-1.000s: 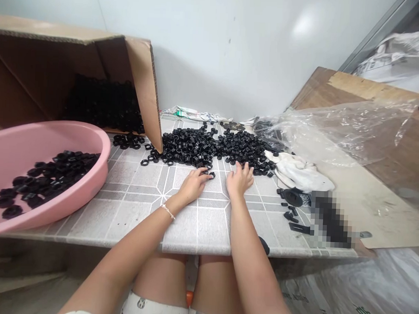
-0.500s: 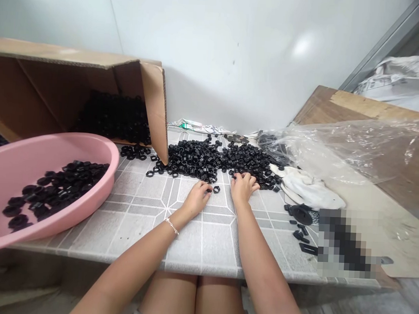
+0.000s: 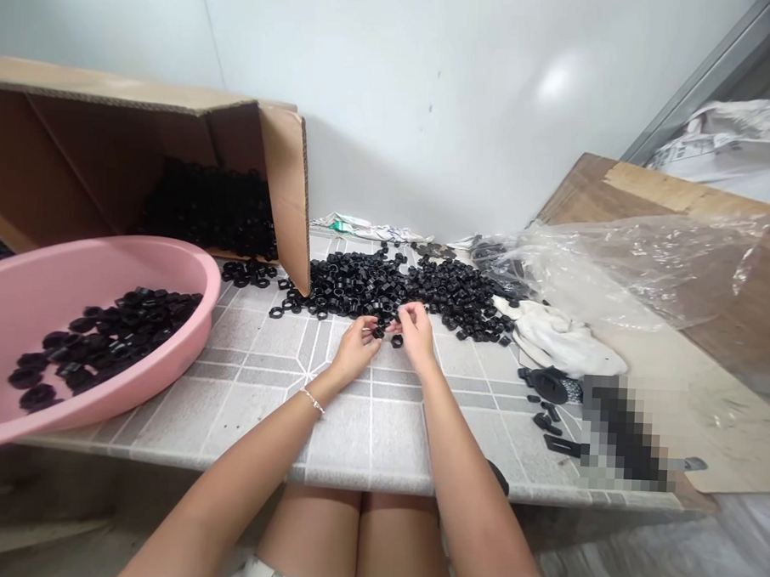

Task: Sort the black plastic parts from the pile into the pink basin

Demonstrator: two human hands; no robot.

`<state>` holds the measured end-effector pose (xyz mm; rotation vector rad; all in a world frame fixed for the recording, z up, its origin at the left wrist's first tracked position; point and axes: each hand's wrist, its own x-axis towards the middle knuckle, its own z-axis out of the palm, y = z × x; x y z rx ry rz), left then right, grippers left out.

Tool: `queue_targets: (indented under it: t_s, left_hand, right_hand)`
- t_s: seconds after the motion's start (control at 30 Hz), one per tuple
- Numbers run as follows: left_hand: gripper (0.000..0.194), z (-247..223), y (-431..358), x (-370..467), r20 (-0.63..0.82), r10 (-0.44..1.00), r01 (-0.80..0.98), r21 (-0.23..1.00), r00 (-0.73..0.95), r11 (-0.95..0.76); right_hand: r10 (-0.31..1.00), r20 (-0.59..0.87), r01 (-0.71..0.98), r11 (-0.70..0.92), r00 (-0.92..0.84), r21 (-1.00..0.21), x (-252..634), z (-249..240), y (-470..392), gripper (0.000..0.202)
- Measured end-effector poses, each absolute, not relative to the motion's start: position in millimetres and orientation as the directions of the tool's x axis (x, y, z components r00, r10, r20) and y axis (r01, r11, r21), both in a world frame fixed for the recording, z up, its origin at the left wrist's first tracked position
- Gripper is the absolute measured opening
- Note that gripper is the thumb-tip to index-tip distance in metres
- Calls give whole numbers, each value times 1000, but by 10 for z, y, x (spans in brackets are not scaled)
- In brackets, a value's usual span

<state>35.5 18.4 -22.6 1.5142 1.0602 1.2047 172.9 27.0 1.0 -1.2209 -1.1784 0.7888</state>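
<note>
My left hand (image 3: 355,352), a bracelet on its wrist, is closed on a small black ring (image 3: 378,332) at the near edge of the pile. Close by on the right, my right hand (image 3: 414,334) has its thumb and fingers pinched together; a small dark piece seems to be at the fingertips, too small to make out. Between the hands, a loose black nut (image 3: 397,342) lies on the patterned tablecloth (image 3: 333,439). Behind them spreads a heap of black nuts (image 3: 360,281).
A pink basin (image 3: 191,348) with black nuts stands at the left, before a tipped cardboard box (image 3: 284,190) holding more. At the right lie a white cloth (image 3: 565,337), clear plastic (image 3: 622,265), a wooden board (image 3: 724,405) and black parts (image 3: 548,425).
My right hand has moved left from the heap's right part to near my left hand, its fingers now pinched. My left hand has shifted slightly left and holds a ring at its fingertips.
</note>
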Motion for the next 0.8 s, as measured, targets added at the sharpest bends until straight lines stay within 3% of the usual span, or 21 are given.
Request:
queue_targets:
  t_s: [0.13, 0.33, 0.57, 0.8]
  left_hand:
    - [34, -196, 165, 352, 205, 968, 23, 977, 144, -210]
    - [24, -120, 130, 334, 229, 969, 107, 965, 96, -239]
    - [20, -104, 66, 329, 208, 970, 39, 976, 126, -215]
    - [22, -49, 68, 294, 163, 978, -7, 987, 132, -163]
  right_hand:
    - [957, 228, 126, 208, 177, -970, 1652, -101, 71, 27]
    - [929, 326, 123, 307, 177, -944, 1668, -111, 34, 37]
    - [966, 236, 25, 235, 102, -972, 1676, -149, 59, 27]
    - [990, 136, -123, 141, 49, -982, 1716, -96, 23, 34]
